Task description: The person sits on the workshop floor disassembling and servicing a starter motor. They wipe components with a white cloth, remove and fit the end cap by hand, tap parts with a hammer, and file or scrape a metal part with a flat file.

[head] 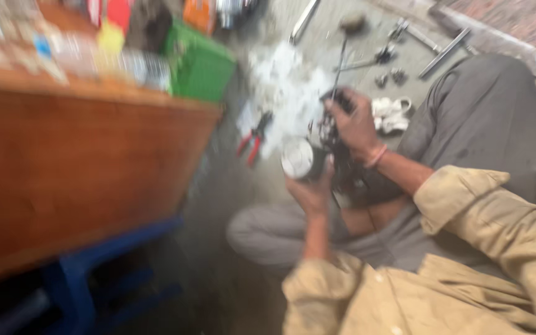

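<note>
head view, blurred: left hand (308,189) and right hand (353,127) both clench one dark, probably metal, part (333,155); one pair of red pliers (252,139) lies left.

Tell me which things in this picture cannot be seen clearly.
- Dark part, head view: motion blur and the right hand hide its shape.
- Left hand: its fingers are behind the round white piece.
- Items on the wooden bench: blurred, cut off by the top edge.
- Metal bits on the floor: too small.

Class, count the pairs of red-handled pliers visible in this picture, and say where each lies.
1: red-handled pliers lie on the floor beside the white scraps, left of the hands. Blur may hide others.
</note>
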`<state>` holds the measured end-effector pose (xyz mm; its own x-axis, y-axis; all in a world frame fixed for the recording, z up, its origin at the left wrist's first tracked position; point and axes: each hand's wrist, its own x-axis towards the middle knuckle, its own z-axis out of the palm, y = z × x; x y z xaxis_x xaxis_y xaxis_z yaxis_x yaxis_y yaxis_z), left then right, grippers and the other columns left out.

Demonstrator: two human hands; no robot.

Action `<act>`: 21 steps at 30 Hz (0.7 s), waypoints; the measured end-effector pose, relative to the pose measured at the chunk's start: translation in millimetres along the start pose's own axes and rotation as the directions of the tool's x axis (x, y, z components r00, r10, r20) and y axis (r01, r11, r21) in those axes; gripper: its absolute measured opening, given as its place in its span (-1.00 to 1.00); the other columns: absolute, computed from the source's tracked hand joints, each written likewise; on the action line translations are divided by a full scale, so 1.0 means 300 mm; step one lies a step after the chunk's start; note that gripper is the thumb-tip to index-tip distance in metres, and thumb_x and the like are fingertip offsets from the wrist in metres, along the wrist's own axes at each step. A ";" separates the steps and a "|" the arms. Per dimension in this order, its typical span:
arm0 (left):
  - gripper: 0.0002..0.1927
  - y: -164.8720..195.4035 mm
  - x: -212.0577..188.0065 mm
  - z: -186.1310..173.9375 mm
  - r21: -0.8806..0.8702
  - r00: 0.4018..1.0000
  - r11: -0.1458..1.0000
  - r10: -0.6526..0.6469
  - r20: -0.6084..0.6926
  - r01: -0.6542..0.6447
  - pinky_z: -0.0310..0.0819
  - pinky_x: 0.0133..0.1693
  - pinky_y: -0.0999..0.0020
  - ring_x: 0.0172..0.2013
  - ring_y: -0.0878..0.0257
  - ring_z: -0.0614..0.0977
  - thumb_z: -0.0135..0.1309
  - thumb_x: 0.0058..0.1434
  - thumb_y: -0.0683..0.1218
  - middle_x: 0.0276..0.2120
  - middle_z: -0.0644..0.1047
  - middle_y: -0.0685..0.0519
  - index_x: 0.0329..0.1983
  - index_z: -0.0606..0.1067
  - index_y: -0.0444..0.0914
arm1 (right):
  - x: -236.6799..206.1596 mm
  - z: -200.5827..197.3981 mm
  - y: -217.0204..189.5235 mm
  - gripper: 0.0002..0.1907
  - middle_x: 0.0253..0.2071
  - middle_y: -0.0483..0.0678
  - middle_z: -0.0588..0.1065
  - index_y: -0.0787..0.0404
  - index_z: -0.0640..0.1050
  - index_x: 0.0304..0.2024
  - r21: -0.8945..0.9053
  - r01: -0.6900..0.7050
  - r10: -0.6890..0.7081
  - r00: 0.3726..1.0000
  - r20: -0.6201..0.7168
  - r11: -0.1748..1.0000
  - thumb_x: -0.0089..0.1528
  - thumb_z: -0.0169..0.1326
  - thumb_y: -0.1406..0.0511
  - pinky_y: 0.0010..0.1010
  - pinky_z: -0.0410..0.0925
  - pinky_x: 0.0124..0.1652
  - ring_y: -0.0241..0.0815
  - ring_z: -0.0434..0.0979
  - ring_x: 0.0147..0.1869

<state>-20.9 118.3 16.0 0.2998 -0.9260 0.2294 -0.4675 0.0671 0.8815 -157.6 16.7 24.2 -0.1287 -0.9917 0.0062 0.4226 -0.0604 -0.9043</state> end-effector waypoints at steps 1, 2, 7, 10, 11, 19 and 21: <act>-0.35 0.012 -0.002 0.008 -0.067 1.000 0.998 0.013 -0.001 -0.013 0.56 0.08 0.26 -0.02 0.20 0.65 0.46 0.08 -0.10 0.02 0.61 -0.03 0.18 0.46 -0.40 | -0.002 0.006 0.002 -0.86 -0.27 -0.09 0.55 0.36 0.57 -0.07 -0.053 0.043 -0.043 0.999 -0.003 0.998 0.36 0.09 0.39 -0.49 0.45 -0.23 -0.37 0.54 -0.23; -0.32 0.029 -0.009 0.012 0.034 0.996 0.996 0.086 0.021 -0.087 0.57 0.03 0.27 -0.06 0.21 0.66 0.47 0.01 -0.06 -0.03 0.61 -0.02 0.14 0.45 -0.39 | -0.003 0.005 0.001 -0.84 -0.24 -0.08 0.57 0.37 0.58 -0.07 -0.123 0.073 -0.070 0.997 0.024 0.990 0.33 0.10 0.41 -0.49 0.46 -0.21 -0.37 0.55 -0.20; -0.42 0.084 -0.004 -0.009 0.064 0.964 0.972 -0.233 0.128 0.226 0.60 -0.06 0.22 -0.19 0.16 0.68 0.48 -0.01 0.01 -0.11 0.68 -0.01 0.00 0.56 -0.35 | -0.026 0.014 -0.022 -0.88 -0.30 -0.10 0.56 0.35 0.56 -0.10 -0.025 -0.083 0.083 0.996 0.036 0.996 0.36 0.08 0.39 -0.49 0.45 -0.31 -0.35 0.57 -0.31; -0.36 0.035 0.004 -0.016 0.365 0.984 0.918 0.112 0.137 -0.156 0.59 -0.09 0.22 -0.20 0.16 0.68 0.52 -0.10 0.03 -0.17 0.63 0.02 -0.02 0.51 -0.30 | -0.015 0.016 -0.020 -0.88 -0.33 -0.12 0.52 0.34 0.55 -0.10 0.093 -0.092 0.090 0.996 0.026 0.991 0.34 0.08 0.40 -0.49 0.46 -0.37 -0.35 0.57 -0.35; -0.35 0.016 -0.039 -0.012 0.305 0.989 0.945 0.083 0.120 -0.117 0.57 -0.07 0.23 -0.18 0.16 0.66 0.52 -0.09 0.02 -0.14 0.62 0.02 0.01 0.49 -0.31 | -0.031 0.011 -0.016 -0.88 -0.35 -0.13 0.51 0.34 0.54 -0.10 0.127 -0.162 0.153 0.985 0.081 0.979 0.33 0.07 0.40 -0.49 0.46 -0.41 -0.35 0.58 -0.38; -0.39 -0.130 -0.102 0.023 0.087 0.975 0.993 -0.102 0.198 0.086 0.57 -0.02 0.25 -0.09 0.18 0.68 0.49 -0.03 -0.09 -0.07 0.63 0.00 0.07 0.52 -0.33 | -0.024 -0.018 -0.011 -0.87 -0.34 -0.14 0.50 0.33 0.54 -0.10 0.161 -0.242 0.212 0.959 0.186 0.957 0.36 0.06 0.37 -0.49 0.50 -0.35 -0.36 0.60 -0.32; -0.35 -0.128 -0.098 0.017 -0.015 0.951 0.980 -0.188 0.247 0.198 0.58 0.00 0.26 -0.05 0.21 0.67 0.48 -0.02 -0.10 -0.03 0.61 0.01 0.12 0.48 -0.33 | -0.012 -0.023 -0.011 -0.86 -0.34 -0.14 0.50 0.32 0.54 -0.09 0.194 -0.306 0.262 0.939 0.222 0.932 0.36 0.06 0.36 -0.48 0.50 -0.35 -0.36 0.60 -0.31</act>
<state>-15.9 141.2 -26.7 0.1679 -0.9846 -0.0495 -0.3869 -0.1120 0.9153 -164.8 21.3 24.0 0.1892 -0.9725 -0.1362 0.6074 0.2249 -0.7619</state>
